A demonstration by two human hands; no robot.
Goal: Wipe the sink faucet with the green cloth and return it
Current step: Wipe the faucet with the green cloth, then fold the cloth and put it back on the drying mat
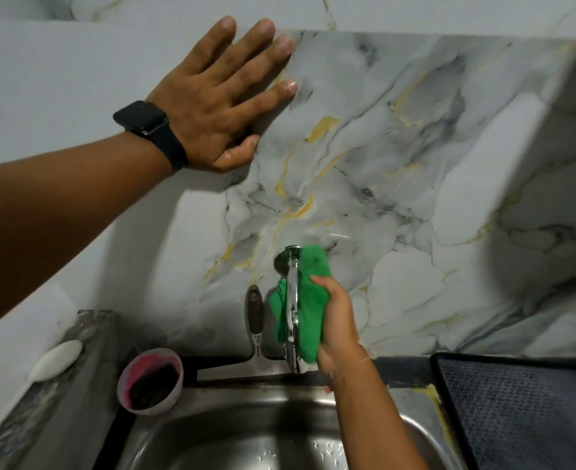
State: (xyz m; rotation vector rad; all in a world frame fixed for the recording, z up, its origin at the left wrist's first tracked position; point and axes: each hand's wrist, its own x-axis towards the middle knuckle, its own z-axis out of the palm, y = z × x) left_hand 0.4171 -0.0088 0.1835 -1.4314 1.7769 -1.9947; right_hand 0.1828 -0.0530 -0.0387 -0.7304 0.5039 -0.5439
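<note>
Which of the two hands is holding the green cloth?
The right hand, low by the sink, grips the green cloth against the faucet. The left hand, with a black watch, lies flat on the marble wall.

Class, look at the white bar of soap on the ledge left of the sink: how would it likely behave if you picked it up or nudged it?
The soap looks smooth and rounded, so it is probably slippery, more so if wet. It lies near the edge of the ledge, so a nudge might slide it off toward the sink. It seems rigid, not floppy.
</note>
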